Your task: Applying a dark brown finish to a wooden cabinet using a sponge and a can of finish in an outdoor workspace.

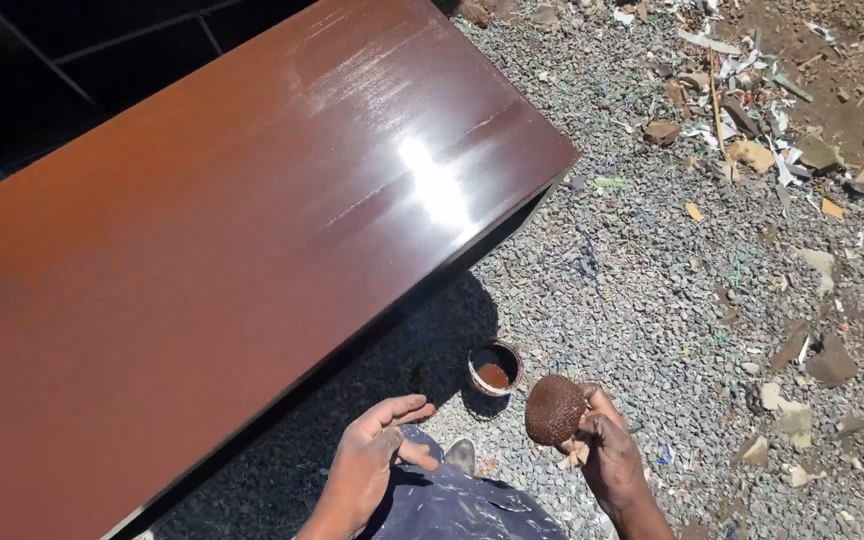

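A: Where is the round pad [554,409] now?

B: It is a brown, rough ball of cloth or sponge, soaked with stain. The right hand [607,455] has its fingers closed around the back of it and holds it up above the gravel ground [652,300], the round face turned to the left.

A: And the small tin [495,367]?

B: The tin stands on the gravel just up and left of the pad, near it but not touching. It is open and has reddish-brown liquid inside.

A: Which hand is nearer to the tin?

B: The right one, I judge. The left hand [377,455] holds nothing; it rests open on the person's knee in dark blue trousers [462,510].

A: And the big board [232,230]?

B: The glossy brown panel lies further left and up, its long axis running diagonally, beyond the tin.
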